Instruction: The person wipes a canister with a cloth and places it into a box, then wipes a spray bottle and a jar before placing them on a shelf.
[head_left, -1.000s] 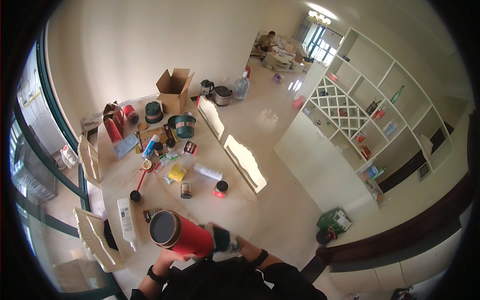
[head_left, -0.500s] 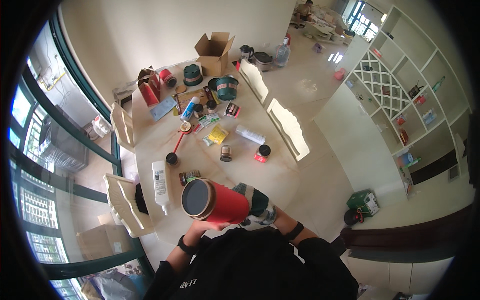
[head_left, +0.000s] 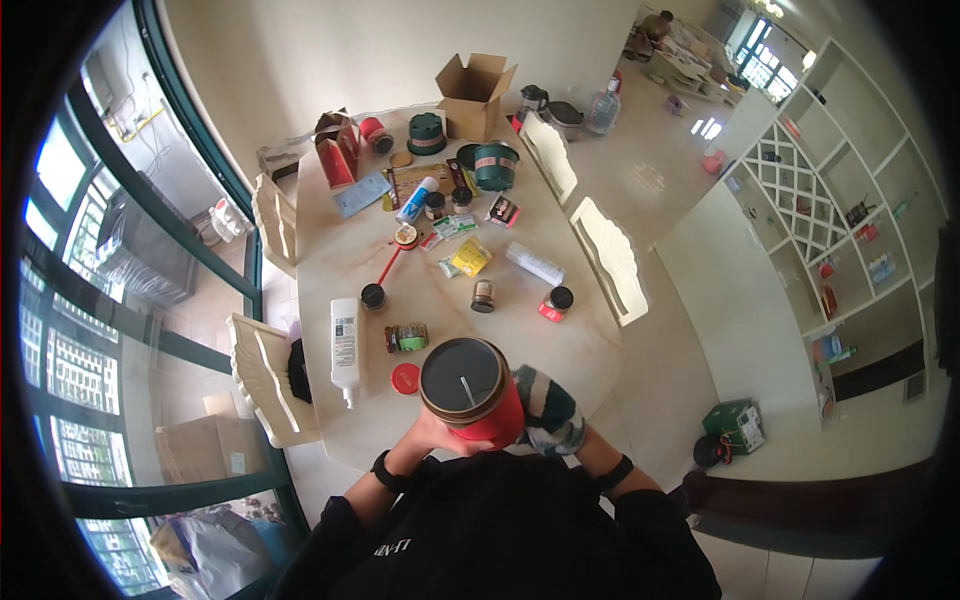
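Note:
A red canister (head_left: 497,424) with a dark lid edged in tan is held close to my chest, its lid facing up toward me. My left hand (head_left: 440,432) is closed around the canister's left and lower side. Against its right side, my right hand (head_left: 552,440) grips a green, white and grey checked cloth (head_left: 550,405), which hides most of the fingers. Beyond the canister, a round red lid (head_left: 405,378) lies on the table (head_left: 590,350). A jar with a green label (head_left: 406,338) lies on its side there, and a white bottle (head_left: 344,345) lies to the left.
Several small jars, packets and a red-handled tool (head_left: 390,262) are spread over the table. Green pots (head_left: 495,168), a red box (head_left: 337,160) and an open carton (head_left: 474,100) stand at the far end. Pale chairs (head_left: 608,258) line both sides. White shelving (head_left: 790,190) is at right.
The canister has tipped more upright, so its lid now faces up. The red lid on the table has come into view. The whole scene has shifted to the right in the picture.

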